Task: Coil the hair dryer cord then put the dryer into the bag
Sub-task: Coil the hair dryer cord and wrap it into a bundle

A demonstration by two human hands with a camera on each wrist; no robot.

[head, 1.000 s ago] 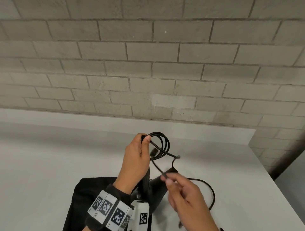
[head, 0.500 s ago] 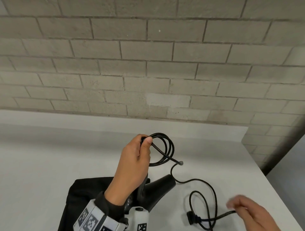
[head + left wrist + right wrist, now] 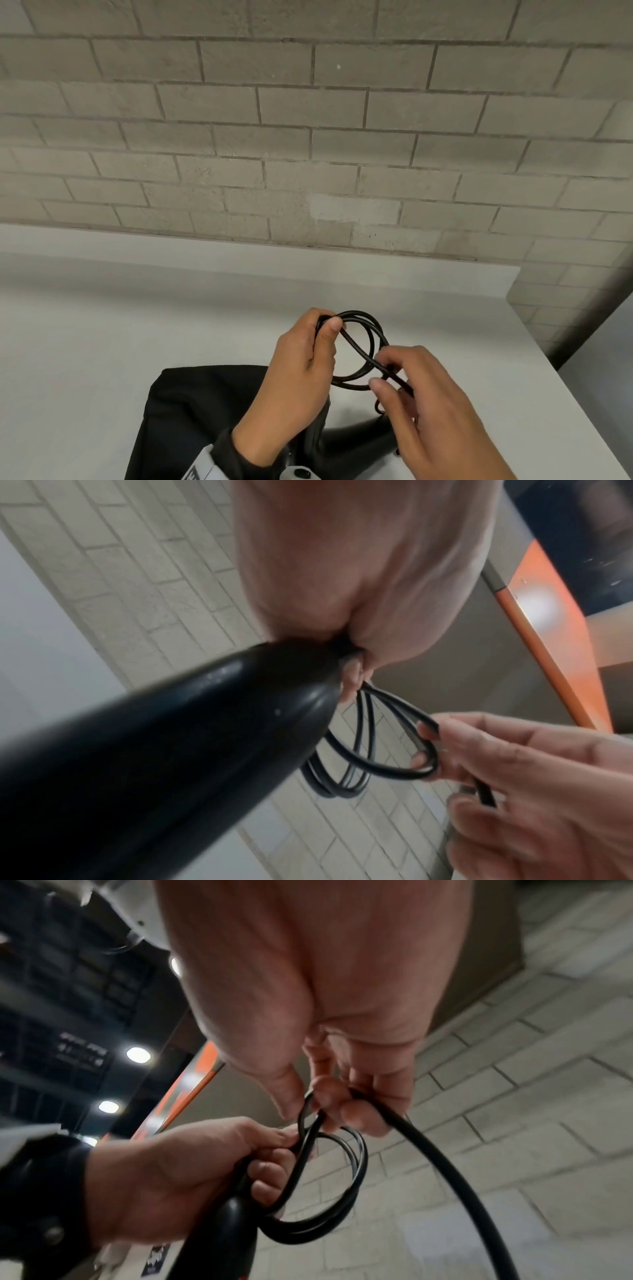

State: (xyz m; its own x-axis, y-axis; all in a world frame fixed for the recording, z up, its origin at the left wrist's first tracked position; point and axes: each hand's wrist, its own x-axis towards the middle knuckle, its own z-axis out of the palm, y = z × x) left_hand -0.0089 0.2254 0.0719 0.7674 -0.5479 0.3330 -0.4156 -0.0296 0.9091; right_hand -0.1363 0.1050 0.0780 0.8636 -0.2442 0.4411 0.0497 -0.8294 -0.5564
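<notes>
My left hand (image 3: 325,325) grips the top of the black cord coil (image 3: 363,342) between thumb and fingers, above the table. The left wrist view shows the same hand also holding the end of the black hair dryer handle (image 3: 178,750), with the cord loops (image 3: 356,767) hanging from it. My right hand (image 3: 383,371) pinches the cord at the coil's lower right side; in the right wrist view the free cord (image 3: 438,1153) runs down from those fingers (image 3: 342,1107). The dryer body (image 3: 349,445) lies below my hands, mostly hidden. The black bag (image 3: 191,411) lies flat at the lower left.
The white table (image 3: 137,325) runs back to a grey brick wall (image 3: 308,154). Its right edge (image 3: 548,370) drops off close to my right hand. A white tagged device (image 3: 298,474) sits at the bottom edge.
My right hand swung out to the lower right along the loose cord, then came back up to the coil with the cord in its fingers. The cord no longer lies on the table.
</notes>
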